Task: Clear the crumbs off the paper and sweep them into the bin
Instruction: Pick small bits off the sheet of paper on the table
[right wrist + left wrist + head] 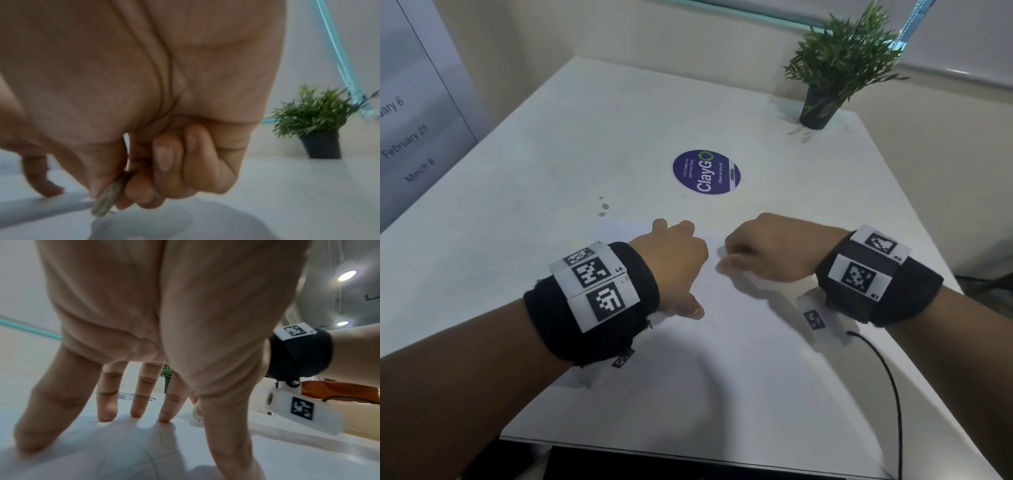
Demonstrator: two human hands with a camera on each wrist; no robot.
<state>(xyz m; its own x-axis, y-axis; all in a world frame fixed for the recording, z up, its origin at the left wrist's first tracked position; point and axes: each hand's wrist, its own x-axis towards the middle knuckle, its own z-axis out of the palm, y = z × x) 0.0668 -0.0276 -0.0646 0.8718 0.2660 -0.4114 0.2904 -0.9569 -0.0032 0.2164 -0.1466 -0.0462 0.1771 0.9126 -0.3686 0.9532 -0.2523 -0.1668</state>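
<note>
A white sheet of paper (pixel 722 342) lies on the white table (pixel 551 154) under both hands. My left hand (pixel 674 260) stands on it with straight, spread fingertips (pixel 107 417) pressing the sheet down. Close to its right, my right hand (pixel 760 253) has its fingers curled and pinches a flat, pale tan crumb piece (pixel 107 201) just above the paper. A few small crumbs (pixel 604 206) sit on the table beyond the paper's far left corner. No bin is recognisable in any view.
A round purple ClayGo sticker (pixel 706 172) marks the table's middle. A potted green plant (pixel 835 68) stands at the far right corner. A black cable (pixel 890 383) trails over the near right edge. A dark shape (pixel 688 462) sits below the near edge.
</note>
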